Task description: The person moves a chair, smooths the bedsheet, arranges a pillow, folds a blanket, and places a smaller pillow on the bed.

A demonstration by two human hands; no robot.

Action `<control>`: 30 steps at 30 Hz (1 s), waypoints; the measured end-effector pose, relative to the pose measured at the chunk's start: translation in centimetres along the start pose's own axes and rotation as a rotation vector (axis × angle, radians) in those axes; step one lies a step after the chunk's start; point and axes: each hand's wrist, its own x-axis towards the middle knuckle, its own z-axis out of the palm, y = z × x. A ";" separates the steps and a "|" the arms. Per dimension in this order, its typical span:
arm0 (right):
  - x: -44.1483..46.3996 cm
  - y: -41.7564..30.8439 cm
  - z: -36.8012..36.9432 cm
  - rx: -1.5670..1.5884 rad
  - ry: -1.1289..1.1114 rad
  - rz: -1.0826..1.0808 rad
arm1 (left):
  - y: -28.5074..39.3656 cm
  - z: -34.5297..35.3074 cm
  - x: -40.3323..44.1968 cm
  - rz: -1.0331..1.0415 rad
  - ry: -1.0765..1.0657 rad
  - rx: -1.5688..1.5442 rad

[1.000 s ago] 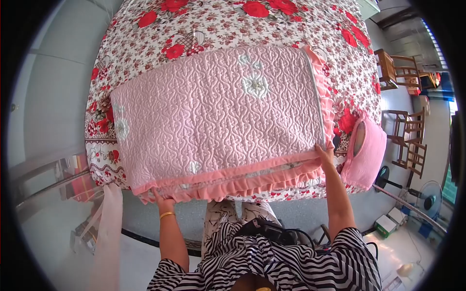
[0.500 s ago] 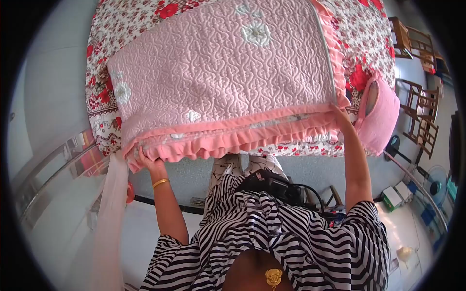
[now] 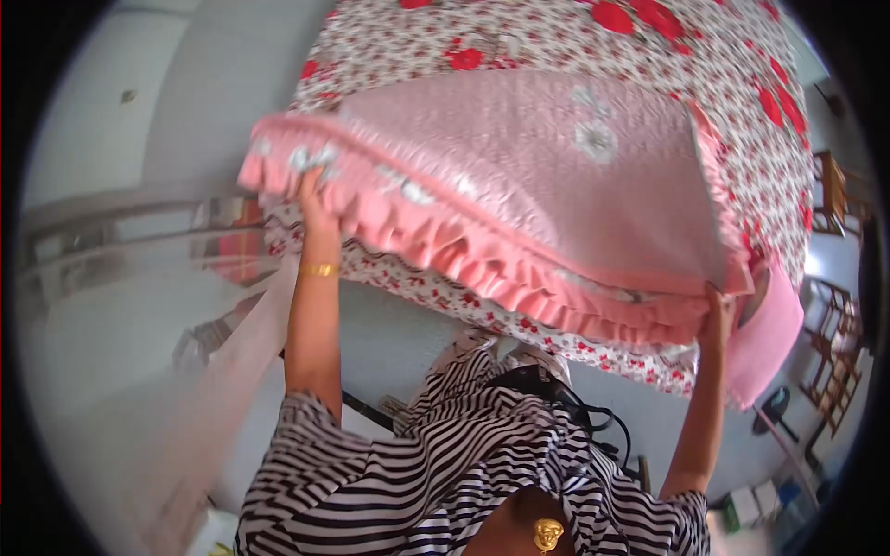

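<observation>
A pink quilted bedspread (image 3: 519, 139) with a ruffled coral border and pale flower patches lies folded over a bed with a red-flowered sheet (image 3: 528, 32). My left hand (image 3: 313, 193) grips its ruffled edge at the left corner, which is raised off the bed; the fingers are partly hidden in the cloth. At the right corner, my right hand (image 3: 719, 306) is closed on the same border. Between my hands the ruffle slants downward to the right, and the layers of the fold show along it.
Beside my right hand, a pink padded piece (image 3: 765, 324) hangs at the bed's edge. Wooden chairs (image 3: 832, 343) stand at the far right. On the left, a sheer curtain (image 3: 222, 380) hangs near a rail. A black bag (image 3: 547, 385) is close to my body.
My left hand has lifted the left corner of the bedspread up and away from me. My right hand keeps its hold on the right corner. The view has shifted and turned.
</observation>
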 end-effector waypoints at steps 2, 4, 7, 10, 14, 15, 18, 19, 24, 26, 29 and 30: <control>-2.1 -3.0 1.4 0.000 0.054 -0.061 | 3.2 2.2 -1.1 0.145 -0.034 -0.020; -4.9 -4.3 2.2 -0.031 0.146 -0.128 | 5.2 1.1 0.6 0.190 0.011 -0.086; -7.8 -2.6 -0.5 -0.289 0.073 -0.091 | 7.3 -0.5 -0.1 0.211 0.061 -0.096; -12.1 3.4 -0.1 -0.062 0.044 -0.017 | 2.0 -11.7 4.7 0.177 -0.066 -0.092; -15.8 10.9 3.6 0.030 0.056 0.381 | -2.6 -14.8 2.2 -0.180 0.222 0.191; -15.7 14.8 3.3 0.042 0.060 0.428 | -7.6 -19.0 3.8 -0.253 0.261 0.022; -16.0 22.6 2.0 0.154 0.146 0.276 | -13.5 -26.8 7.1 -0.407 0.317 0.110; -15.4 24.0 1.0 0.210 0.175 0.293 | -13.4 -28.5 7.7 -0.488 0.308 0.371; -16.1 20.5 1.4 0.376 0.115 0.528 | -9.9 -24.6 14.2 0.093 0.068 0.712; -16.6 17.2 4.5 0.431 0.096 0.491 | -10.1 -23.9 18.4 0.053 0.126 0.862; -16.5 17.9 5.1 0.344 0.144 0.453 | -10.5 -21.7 21.5 0.184 -0.030 1.359; -16.1 18.5 4.1 0.192 0.196 0.461 | -9.3 -19.5 19.9 0.072 0.022 1.533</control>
